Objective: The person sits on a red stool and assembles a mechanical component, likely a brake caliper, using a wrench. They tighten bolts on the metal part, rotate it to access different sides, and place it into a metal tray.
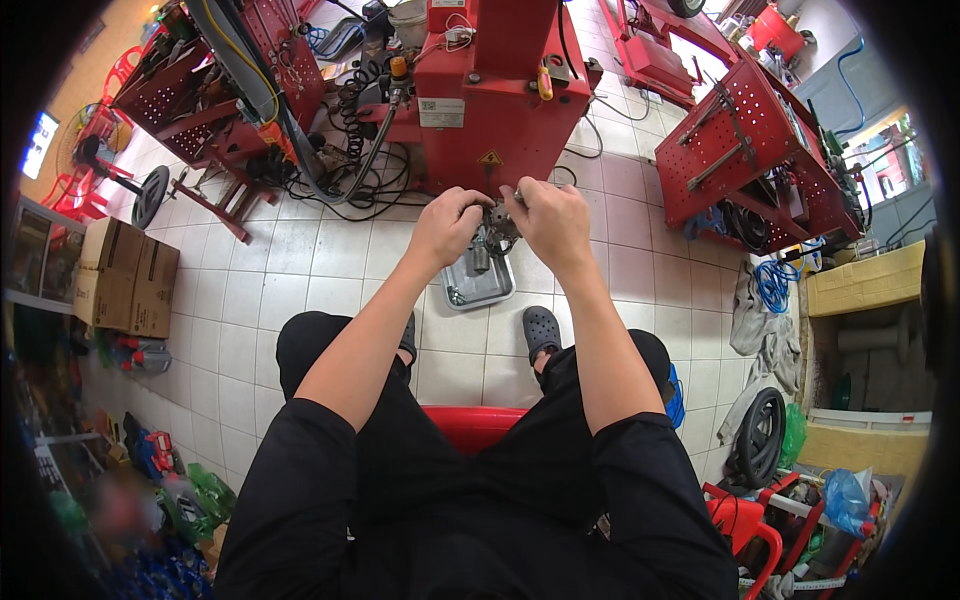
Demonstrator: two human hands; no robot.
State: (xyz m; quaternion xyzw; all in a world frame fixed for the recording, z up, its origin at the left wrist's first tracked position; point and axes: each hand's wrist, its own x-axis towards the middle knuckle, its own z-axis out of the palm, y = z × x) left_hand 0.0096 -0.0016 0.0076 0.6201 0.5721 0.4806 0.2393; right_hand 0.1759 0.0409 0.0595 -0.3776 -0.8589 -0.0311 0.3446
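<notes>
Between my two hands is a grey metal part [482, 254] with a short barrel and round openings; by its shape it looks like a carburetor. My left hand [447, 228] is closed at its left side, thumb and fingers pinching near the top. On the other side my right hand [556, 228] grips with bent fingers; its fingertips are partly hidden. Directly below, a shallow metal tray [487, 297] rests on the tiled floor, with small dark pieces at its left side that are too small to name.
A red machine [500, 130] stands just beyond my hands, with black hoses and cables [365, 185] on its left. Red perforated tool carts flank it, one at left [190, 110] and one at right [715, 150]. Cardboard boxes [125, 275] stand at far left. I sit on a red stool [475, 425].
</notes>
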